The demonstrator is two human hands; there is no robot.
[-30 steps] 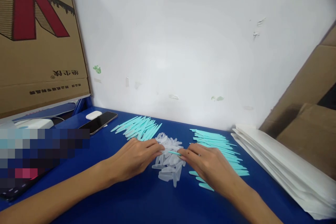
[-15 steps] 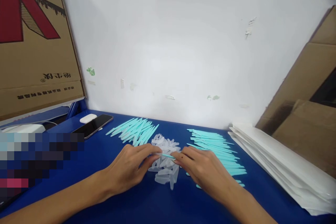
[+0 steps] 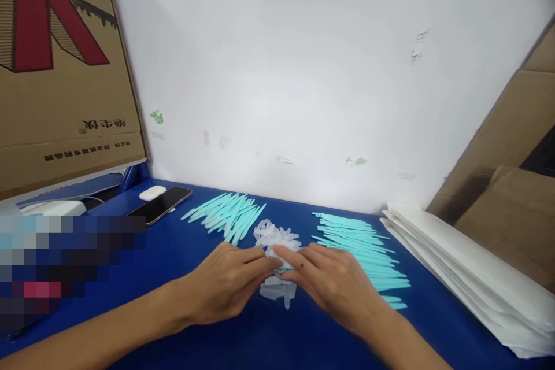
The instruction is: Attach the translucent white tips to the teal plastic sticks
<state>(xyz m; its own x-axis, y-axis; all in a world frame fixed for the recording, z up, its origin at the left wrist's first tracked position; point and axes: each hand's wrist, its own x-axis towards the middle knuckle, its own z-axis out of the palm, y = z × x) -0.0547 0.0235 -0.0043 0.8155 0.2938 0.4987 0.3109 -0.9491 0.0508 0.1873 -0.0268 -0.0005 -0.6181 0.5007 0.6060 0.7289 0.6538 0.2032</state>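
Note:
My left hand (image 3: 228, 280) and my right hand (image 3: 332, 277) meet in front of me with their fingertips pinched together. Between them is a slim turquoise plastic stick (image 3: 285, 266), shaped like an eyebrow razor and mostly covered by the fingers. Whether a clear cover is also in the pinch cannot be made out. Just under and behind the fingertips lies a heap of small translucent plastic covers (image 3: 277, 234). Beyond my left hand is a pile of turquoise sticks (image 3: 228, 214). Another, larger pile of turquoise sticks (image 3: 355, 243) lies beside my right hand, partly hidden by it.
All this lies on a blue table (image 3: 143, 260) against a white wall. At the left back are a phone (image 3: 160, 206), a white case (image 3: 152, 193) and a large cardboard box (image 3: 73, 98). White flat packets (image 3: 468, 277) line the right edge, with cardboard (image 3: 503, 202) behind.
My two hands have come closer together, and less of the turquoise stick shows between them. The view has shifted slightly. The piles look the same.

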